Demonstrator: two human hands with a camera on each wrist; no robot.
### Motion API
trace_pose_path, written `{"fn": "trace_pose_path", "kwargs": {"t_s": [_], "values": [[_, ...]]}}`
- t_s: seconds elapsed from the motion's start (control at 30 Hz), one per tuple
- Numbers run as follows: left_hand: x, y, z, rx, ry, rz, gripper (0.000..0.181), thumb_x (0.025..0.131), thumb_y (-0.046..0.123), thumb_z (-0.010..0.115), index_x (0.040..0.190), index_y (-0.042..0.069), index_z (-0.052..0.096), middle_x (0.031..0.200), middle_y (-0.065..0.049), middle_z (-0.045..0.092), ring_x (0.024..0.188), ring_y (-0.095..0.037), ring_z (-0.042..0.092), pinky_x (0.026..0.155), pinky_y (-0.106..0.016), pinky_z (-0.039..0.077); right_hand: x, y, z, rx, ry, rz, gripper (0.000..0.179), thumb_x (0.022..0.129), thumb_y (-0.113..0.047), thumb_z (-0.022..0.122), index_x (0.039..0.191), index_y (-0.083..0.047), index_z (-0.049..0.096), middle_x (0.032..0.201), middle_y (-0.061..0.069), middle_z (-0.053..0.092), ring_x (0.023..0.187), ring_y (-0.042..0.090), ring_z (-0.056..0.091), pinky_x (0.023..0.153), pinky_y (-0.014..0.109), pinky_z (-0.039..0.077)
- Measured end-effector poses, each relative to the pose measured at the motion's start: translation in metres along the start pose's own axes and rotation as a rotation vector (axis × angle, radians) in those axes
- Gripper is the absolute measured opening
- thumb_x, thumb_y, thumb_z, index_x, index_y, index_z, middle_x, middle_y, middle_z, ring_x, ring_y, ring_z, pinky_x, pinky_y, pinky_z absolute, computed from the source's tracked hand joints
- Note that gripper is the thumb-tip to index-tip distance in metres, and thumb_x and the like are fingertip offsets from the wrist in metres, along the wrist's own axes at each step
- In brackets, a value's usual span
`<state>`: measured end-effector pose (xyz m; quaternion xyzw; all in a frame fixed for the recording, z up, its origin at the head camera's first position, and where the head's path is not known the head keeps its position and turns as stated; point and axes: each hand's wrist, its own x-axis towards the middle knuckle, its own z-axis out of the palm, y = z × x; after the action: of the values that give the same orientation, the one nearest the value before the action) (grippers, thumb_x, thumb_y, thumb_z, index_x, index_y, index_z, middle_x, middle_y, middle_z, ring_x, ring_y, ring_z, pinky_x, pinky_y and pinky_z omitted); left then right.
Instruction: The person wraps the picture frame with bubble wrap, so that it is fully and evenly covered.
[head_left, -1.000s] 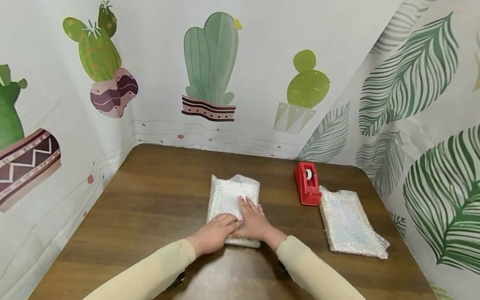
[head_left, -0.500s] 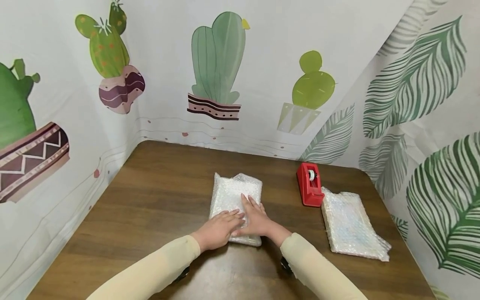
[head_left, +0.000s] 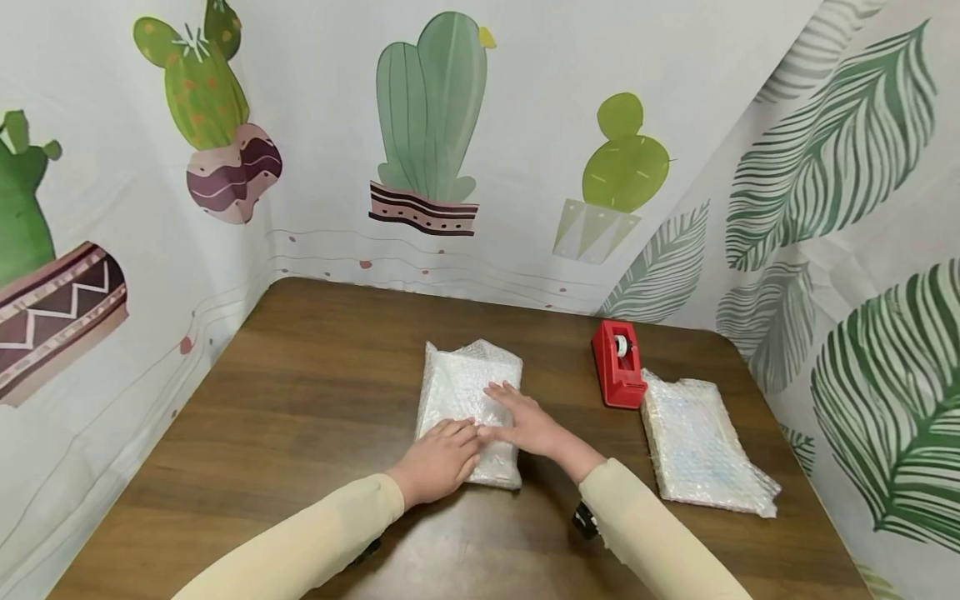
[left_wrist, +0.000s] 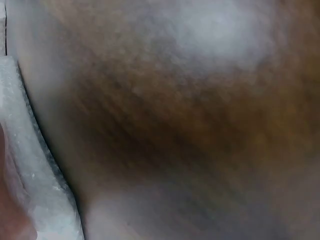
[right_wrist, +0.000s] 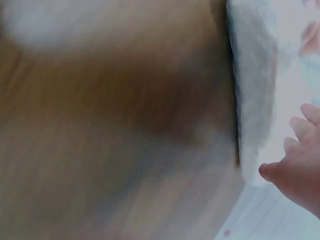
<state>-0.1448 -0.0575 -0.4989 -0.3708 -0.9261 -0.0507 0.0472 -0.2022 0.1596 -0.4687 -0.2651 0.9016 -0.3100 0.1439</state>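
Observation:
A flat parcel in clear bubble wrap [head_left: 463,379] lies on the table in the head view, a loose flap of wrap at its far end. My left hand [head_left: 441,460] rests on its near left part, fingers extended. Over its right side is my right hand [head_left: 531,427], fingers spread; the two hands meet near the middle. In the left wrist view, the wrapped side [left_wrist: 42,180] of the parcel runs along the left edge. The right wrist view has my right hand [right_wrist: 300,162] at the parcel's edge [right_wrist: 255,95]. Both hands hide some of the wrap.
A red tape dispenser [head_left: 618,367] with a roll of tape stands at the right back of the brown wooden table [head_left: 300,400]. Beside it lies a second bubble-wrapped parcel [head_left: 705,450]. A white cloth with printed cacti and leaves [head_left: 315,125] hangs round the table.
My right hand has shifted a little to the right, with its wrist swung outward. The left hand stays on the parcel's near part. The head view has tilted slightly.

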Motion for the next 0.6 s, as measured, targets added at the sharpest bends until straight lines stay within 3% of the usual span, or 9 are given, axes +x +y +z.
{"fn": "trace_pose_path", "kwargs": {"t_s": [0.1, 0.2, 0.3, 0.47, 0.6], "values": [[-0.001, 0.000, 0.000, 0.004, 0.002, -0.009, 0.042, 0.108, 0.030, 0.045, 0.146, 0.016, 0.056, 0.149, -0.002, 0.060, 0.143, -0.023, 0.052, 0.118, -0.043, 0.043, -0.007, 0.006, -0.015, 0.002, 0.142, 0.018, 0.048, 0.102, -0.029, 0.063, 0.138, 0.003, 0.061, 0.143, 0.024, 0.061, 0.137, 0.043, 0.056, 0.116, 0.059, 0.043], [-0.001, -0.001, 0.000, -0.015, -0.005, -0.029, 0.043, 0.108, 0.030, 0.045, 0.148, 0.017, 0.055, 0.150, -0.001, 0.059, 0.144, -0.023, 0.051, 0.120, -0.044, 0.042, -0.015, 0.016, -0.036, -0.020, 0.274, 0.062, 0.034, 0.103, -0.024, 0.061, 0.124, 0.000, 0.071, 0.124, 0.020, 0.074, 0.117, 0.039, 0.070, 0.104, 0.053, 0.054], [-0.002, 0.000, 0.000, -0.031, -0.009, -0.029, 0.042, 0.108, 0.029, 0.045, 0.147, 0.017, 0.055, 0.150, -0.002, 0.059, 0.144, -0.024, 0.051, 0.119, -0.045, 0.042, -0.023, 0.028, -0.060, -0.021, 0.365, 0.130, 0.030, 0.103, -0.024, 0.061, 0.117, 0.000, 0.074, 0.114, 0.019, 0.077, 0.108, 0.036, 0.073, 0.096, 0.051, 0.058], [-0.001, 0.001, 0.003, -0.035, -0.004, -0.022, 0.042, 0.108, 0.029, 0.045, 0.147, 0.017, 0.056, 0.150, -0.002, 0.059, 0.144, -0.024, 0.051, 0.119, -0.044, 0.042, -0.039, 0.045, -0.100, -0.070, 0.442, 0.261, 0.031, 0.105, -0.021, 0.057, 0.116, 0.003, 0.072, 0.108, 0.023, 0.077, 0.100, 0.038, 0.072, 0.090, 0.050, 0.057], [0.000, 0.001, 0.004, -0.024, 0.008, -0.024, 0.041, 0.108, 0.029, 0.045, 0.146, 0.018, 0.056, 0.150, -0.001, 0.059, 0.144, -0.023, 0.051, 0.119, -0.043, 0.042, -0.054, 0.062, -0.128, -0.120, 0.428, 0.433, 0.042, 0.107, -0.024, 0.048, 0.127, 0.010, 0.063, 0.124, 0.033, 0.067, 0.112, 0.047, 0.063, 0.097, 0.056, 0.052]]}}
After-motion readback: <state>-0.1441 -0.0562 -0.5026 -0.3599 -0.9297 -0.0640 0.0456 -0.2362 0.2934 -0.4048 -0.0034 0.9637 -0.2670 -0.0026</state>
